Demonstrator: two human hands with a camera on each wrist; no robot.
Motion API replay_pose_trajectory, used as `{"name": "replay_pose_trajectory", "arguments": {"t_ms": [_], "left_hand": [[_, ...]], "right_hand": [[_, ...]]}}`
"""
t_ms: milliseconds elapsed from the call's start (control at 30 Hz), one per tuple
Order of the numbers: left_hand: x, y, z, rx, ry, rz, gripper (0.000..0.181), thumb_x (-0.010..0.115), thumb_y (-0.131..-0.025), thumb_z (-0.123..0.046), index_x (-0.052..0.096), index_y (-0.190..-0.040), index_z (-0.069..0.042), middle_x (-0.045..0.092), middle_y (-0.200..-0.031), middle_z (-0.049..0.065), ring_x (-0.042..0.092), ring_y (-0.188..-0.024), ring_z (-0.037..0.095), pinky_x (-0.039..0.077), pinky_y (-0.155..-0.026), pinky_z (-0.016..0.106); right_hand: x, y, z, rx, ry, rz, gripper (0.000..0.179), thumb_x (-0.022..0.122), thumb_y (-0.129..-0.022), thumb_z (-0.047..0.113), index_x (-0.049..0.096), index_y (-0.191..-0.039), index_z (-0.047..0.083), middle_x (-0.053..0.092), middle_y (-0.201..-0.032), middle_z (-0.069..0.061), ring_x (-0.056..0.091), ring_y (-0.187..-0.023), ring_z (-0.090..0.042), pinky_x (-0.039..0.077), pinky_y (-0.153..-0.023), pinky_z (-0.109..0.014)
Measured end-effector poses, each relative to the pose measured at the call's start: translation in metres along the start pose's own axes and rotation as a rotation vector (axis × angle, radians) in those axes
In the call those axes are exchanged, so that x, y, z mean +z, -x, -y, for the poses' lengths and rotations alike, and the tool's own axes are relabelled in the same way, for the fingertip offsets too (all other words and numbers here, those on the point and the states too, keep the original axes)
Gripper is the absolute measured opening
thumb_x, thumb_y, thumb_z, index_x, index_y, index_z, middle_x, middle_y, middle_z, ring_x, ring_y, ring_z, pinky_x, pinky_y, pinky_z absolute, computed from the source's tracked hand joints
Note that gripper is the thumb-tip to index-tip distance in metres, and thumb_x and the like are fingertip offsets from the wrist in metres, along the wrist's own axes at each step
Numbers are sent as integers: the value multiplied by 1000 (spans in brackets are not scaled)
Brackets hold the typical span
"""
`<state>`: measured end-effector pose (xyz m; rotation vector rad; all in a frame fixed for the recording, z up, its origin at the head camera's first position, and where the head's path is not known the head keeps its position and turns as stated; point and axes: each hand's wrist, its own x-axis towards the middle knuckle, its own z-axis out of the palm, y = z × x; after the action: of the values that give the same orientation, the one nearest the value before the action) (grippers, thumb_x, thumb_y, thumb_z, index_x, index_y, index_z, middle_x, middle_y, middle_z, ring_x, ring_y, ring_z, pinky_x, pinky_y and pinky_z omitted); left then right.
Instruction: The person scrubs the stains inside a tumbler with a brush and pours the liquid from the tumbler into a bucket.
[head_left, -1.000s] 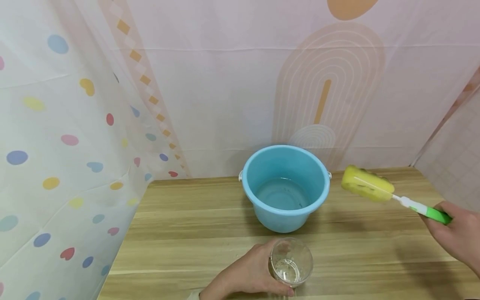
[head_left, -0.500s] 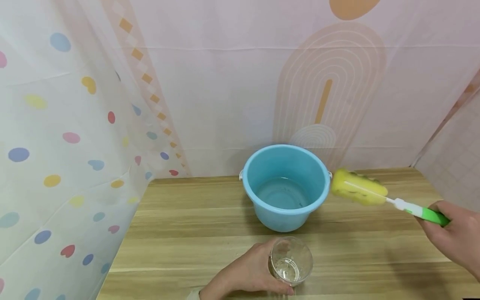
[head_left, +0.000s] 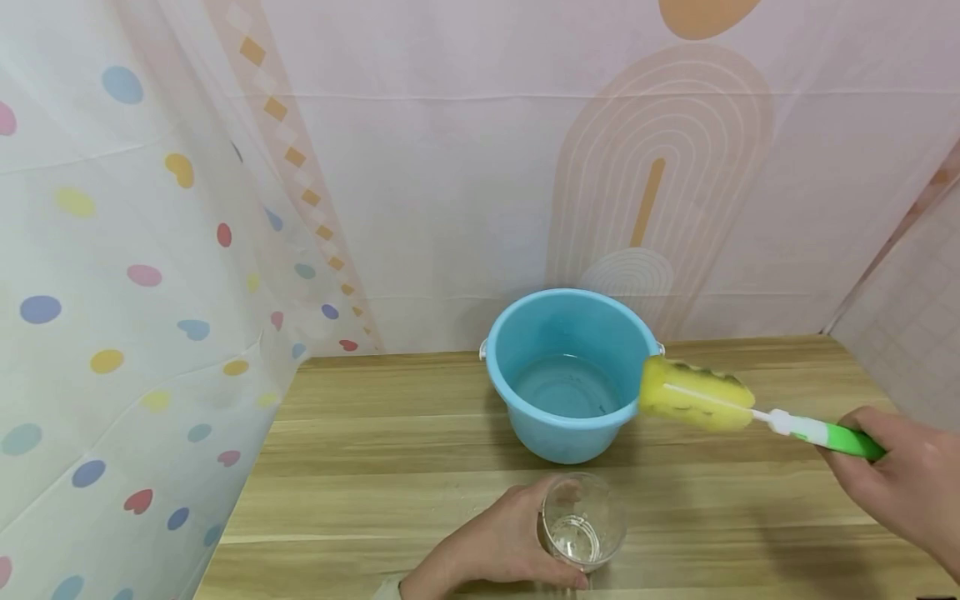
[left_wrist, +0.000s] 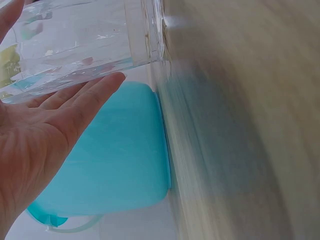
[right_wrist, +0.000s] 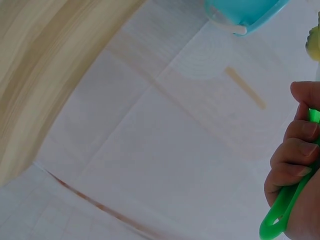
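Observation:
Near the front of the table, my left hand [head_left: 502, 542] holds a clear drinking glass [head_left: 603, 537] standing on the wood, fingers and thumb around its side. In the left wrist view the fingers lie along the glass [left_wrist: 80, 45]. At the right, my right hand [head_left: 903, 483] grips the green handle of a sponge bottle brush [head_left: 697, 398], raised above the table. Its yellow sponge head points left and overlaps the right rim of a light blue bucket [head_left: 562, 442] in the head view; whether they touch I cannot tell. Curled fingers show around the handle [right_wrist: 280, 212] in the right wrist view.
The bucket has shallow water inside and white handle mounts at its sides. It stands on the wood-grain table [head_left: 375, 467], just behind the glass. A patterned cloth [head_left: 450, 167] hangs behind the table, and a dotted cloth [head_left: 112, 333] hangs at the left.
My right hand has moved left and slightly down with the bottle brush, bringing the sponge head from right of the bucket to its right rim in view. The left hand and glass stay in place.

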<state>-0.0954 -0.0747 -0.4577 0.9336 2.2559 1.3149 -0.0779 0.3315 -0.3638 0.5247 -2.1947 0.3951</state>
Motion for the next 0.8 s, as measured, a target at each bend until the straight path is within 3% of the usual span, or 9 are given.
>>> {"name": "replay_pose_trajectory", "arguments": {"t_ms": [367,633,800], "left_hand": [[-1,0,0,-9,21,10,88,96,-76,-42,51,-147,-18,62,-137,-5,59,-121,7,49,-103,28],[-2,0,0,-38,-10,15,87,94,-77,-45,53,-147,-13,62,-140,-3,55,-127,7,47,-107,30],[-2,-1,0,-25,-2,22,86,94,-78,-44,52,-146,-13,62,-140,-1,56,-128,9,47,-107,31]], "right_hand": [[0,-3,8,-33,-4,63,62,41,-105,60,63,-68,15,43,-54,19,21,-48,15,18,-38,-12],[2,-7,23,-81,-14,82,48,36,-106,54,49,-69,26,30,-64,25,19,-56,13,15,-43,-12],[4,-9,28,-119,-10,85,47,37,-106,52,51,-69,27,30,-64,25,21,-56,12,17,-44,-11]]}}
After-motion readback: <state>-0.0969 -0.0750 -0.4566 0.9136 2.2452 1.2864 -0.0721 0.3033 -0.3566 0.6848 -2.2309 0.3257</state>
